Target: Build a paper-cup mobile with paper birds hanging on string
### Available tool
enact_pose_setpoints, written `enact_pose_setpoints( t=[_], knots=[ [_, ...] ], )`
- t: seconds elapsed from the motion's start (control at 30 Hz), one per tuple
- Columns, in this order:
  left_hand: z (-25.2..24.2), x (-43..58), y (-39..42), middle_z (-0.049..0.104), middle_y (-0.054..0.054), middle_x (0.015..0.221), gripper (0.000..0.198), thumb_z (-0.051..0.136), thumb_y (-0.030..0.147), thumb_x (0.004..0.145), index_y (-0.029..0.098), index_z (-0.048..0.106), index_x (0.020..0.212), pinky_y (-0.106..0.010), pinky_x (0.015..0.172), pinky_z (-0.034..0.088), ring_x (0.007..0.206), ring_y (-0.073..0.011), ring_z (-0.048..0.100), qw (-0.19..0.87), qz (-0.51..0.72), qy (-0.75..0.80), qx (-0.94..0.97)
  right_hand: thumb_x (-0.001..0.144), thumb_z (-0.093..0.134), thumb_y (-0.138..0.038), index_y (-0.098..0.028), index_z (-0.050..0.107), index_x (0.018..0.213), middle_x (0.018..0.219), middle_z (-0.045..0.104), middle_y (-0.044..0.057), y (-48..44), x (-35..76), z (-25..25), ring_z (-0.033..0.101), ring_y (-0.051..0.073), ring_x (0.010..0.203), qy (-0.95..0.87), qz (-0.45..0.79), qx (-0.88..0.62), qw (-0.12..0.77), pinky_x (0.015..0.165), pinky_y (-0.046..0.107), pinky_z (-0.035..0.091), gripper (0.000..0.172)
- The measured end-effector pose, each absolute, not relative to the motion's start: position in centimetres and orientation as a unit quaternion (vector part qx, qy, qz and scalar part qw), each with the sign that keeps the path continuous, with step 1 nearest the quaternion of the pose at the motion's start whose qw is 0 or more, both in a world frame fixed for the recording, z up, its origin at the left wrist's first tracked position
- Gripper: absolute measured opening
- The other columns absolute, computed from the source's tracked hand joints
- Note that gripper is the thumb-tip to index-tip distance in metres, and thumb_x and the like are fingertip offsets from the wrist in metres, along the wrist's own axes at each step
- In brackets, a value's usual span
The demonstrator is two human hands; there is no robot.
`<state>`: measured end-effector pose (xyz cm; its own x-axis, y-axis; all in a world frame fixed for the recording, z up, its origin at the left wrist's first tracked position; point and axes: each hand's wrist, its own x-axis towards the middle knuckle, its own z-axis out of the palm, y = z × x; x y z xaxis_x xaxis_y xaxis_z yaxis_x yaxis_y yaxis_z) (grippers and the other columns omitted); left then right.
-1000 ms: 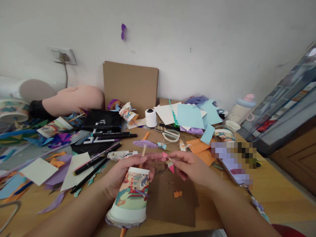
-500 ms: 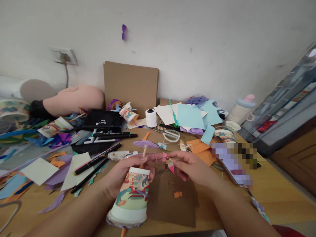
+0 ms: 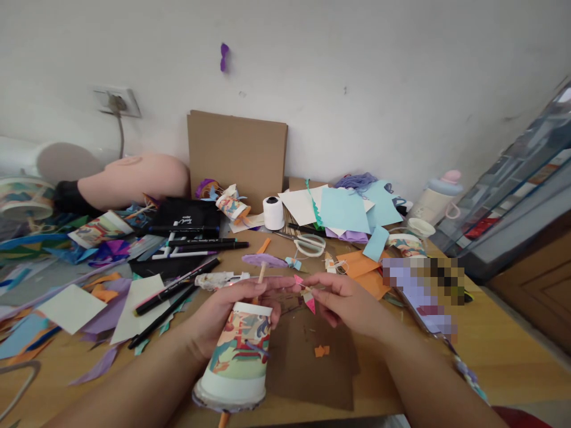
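Observation:
My left hand is closed round a wooden stick that runs through a patterned paper cup. The cup hangs tilted below that hand, its wide rim toward me, and the stick comes out orange at the bottom. My right hand pinches a small pink paper piece, which seems joined to a thin thread. Another pink bit lies at the left fingertips, which come close to the right ones. Behind the stick is a purple paper disc; whether it is attached I cannot tell.
Brown card lies under my hands with orange scraps on it. Beyond are scissors, a white thread spool and a glue gun. Markers and paper lie left; a phone lies right.
Almost nothing differs. Both hands, the cup and the pink pieces keep nearly the same position.

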<state>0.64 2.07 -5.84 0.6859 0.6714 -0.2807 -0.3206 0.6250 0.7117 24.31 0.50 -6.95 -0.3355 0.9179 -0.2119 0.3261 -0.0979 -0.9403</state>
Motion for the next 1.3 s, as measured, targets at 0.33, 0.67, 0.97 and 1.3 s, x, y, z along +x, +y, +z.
enact_pose_setpoints(
  t=[0.33, 0.67, 0.97, 1.3],
  knots=[
    [-6.2, 0.7, 1.6, 0.073, -0.016, 0.11, 0.045, 0.076, 0.034, 0.073, 0.015, 0.075, 0.114, -0.022, 0.05, 0.043, 0.059, -0.0136, 0.062, 0.852, 0.279, 0.249, 0.367, 0.094, 0.05, -0.029, -0.022, 0.065, 0.111, 0.06, 0.053, -0.006, 0.5, 23.8, -6.8, 0.047, 0.008, 0.045, -0.63, 0.505, -0.524, 0.271, 0.049, 0.021, 0.032, 0.023],
    [-7.4, 1.4, 1.1, 0.074, -0.012, 0.083, 0.05, 0.078, 0.038, 0.069, 0.013, 0.073, 0.113, -0.022, 0.053, 0.042, 0.059, -0.0164, 0.065, 0.871, 0.194, 0.181, 0.413, 0.082, 0.067, -0.047, -0.022, 0.065, 0.094, 0.062, 0.059, -0.005, 0.5, 22.1, -7.1, 0.047, 0.007, 0.042, -0.533, 0.546, -0.473, 0.441, 0.04, 0.019, 0.031, 0.028],
    [-6.3, 1.7, 1.0, 0.074, -0.016, 0.096, 0.033, 0.07, 0.038, 0.074, 0.011, 0.074, 0.094, -0.024, 0.048, 0.043, 0.055, -0.0159, 0.062, 0.832, 0.297, 0.259, 0.39, 0.083, 0.066, -0.042, -0.019, 0.07, 0.091, 0.078, 0.065, -0.001, 0.2, 22.3, -6.6, 0.044, 0.004, 0.041, -0.528, 0.523, -0.456, 0.49, 0.043, 0.021, 0.033, 0.025],
    [-6.1, 3.4, 0.6, 0.069, -0.006, 0.065, 0.034, 0.074, 0.044, 0.072, 0.014, 0.063, 0.063, -0.027, 0.054, 0.049, 0.057, -0.02, 0.066, 0.803, 0.366, 0.325, 0.34, 0.086, 0.061, -0.034, -0.017, 0.069, 0.09, 0.068, 0.064, -0.001, -0.8, 21.1, -6.3, 0.042, 0.006, 0.042, -0.586, 0.529, -0.454, 0.413, 0.041, 0.021, 0.029, 0.019]
  ],
)
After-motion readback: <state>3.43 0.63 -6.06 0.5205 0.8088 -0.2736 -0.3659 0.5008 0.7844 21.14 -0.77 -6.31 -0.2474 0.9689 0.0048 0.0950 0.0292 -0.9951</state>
